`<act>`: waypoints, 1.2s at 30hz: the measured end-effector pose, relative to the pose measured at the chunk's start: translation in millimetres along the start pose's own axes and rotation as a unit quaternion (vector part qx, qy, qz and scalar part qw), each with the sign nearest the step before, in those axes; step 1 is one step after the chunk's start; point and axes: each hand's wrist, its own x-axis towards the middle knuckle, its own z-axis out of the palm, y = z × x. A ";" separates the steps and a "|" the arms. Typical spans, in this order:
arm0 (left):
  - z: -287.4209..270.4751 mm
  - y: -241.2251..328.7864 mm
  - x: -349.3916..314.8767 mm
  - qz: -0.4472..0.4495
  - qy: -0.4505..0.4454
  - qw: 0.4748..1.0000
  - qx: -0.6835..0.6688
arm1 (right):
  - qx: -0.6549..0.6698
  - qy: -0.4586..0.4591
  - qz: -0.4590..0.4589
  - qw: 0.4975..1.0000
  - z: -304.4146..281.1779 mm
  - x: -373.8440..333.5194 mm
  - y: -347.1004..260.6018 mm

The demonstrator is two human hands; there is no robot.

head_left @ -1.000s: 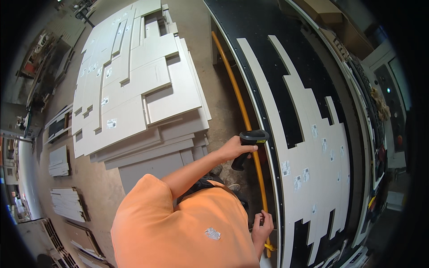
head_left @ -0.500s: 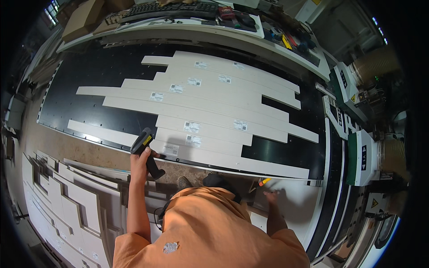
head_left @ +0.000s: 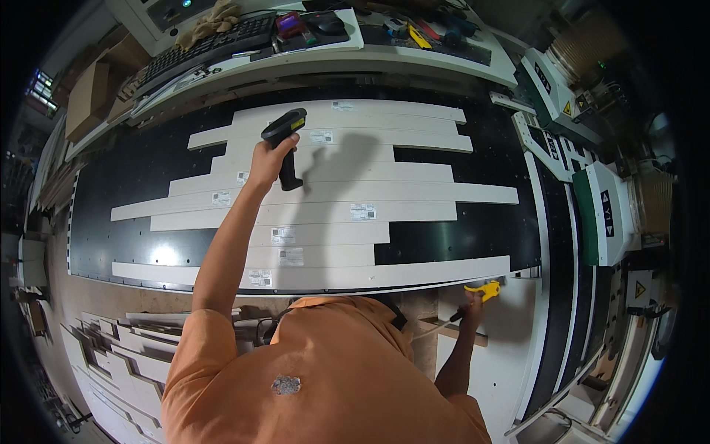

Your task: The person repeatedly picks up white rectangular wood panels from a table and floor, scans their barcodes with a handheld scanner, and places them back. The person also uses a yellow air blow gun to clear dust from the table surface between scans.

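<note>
My left hand (head_left: 268,159) is wrapped round the grip of a black barcode scanner (head_left: 285,130) with a yellow mark. The scanner is held above the pale boards (head_left: 325,194), which lie side by side on a black machine bed (head_left: 111,177). White printed labels (head_left: 321,138) are stuck on several boards. At the near right edge of the bed, my right hand (head_left: 472,305) is closed on a yellow air blow gun (head_left: 485,289). A thin hose (head_left: 433,331) with a black end runs to it from beside my body.
Beyond the bed a shelf carries a keyboard (head_left: 207,48), a mouse (head_left: 326,24) and hand tools (head_left: 423,34). White and green machine units (head_left: 603,214) stand at the right. Cut panels (head_left: 111,370) are stacked at the near left. A cardboard box (head_left: 87,103) stands far left.
My left hand has carried the scanner forward from the bed's near edge to above the boards. My right hand has moved rightward and up, and the yellow blow gun now shows in it.
</note>
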 end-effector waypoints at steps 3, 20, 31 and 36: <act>25.8 -2.8 64.3 0.018 0.008 1.000 -0.023 | 0.306 0.005 -0.008 0.952 -42.5 -68.7 -76.5; 110.9 -54.0 183.8 -0.021 -0.026 0.999 -0.024 | -0.317 -0.507 0.112 0.794 117.0 -292.7 -268.0; 102.8 -35.1 162.6 -0.014 -0.007 1.000 -0.011 | -0.311 -0.073 -0.052 0.946 142.5 -264.2 -212.5; 102.3 -43.4 164.0 -0.004 -0.001 1.000 0.016 | -0.286 -0.023 -0.109 0.952 144.8 -261.3 -188.8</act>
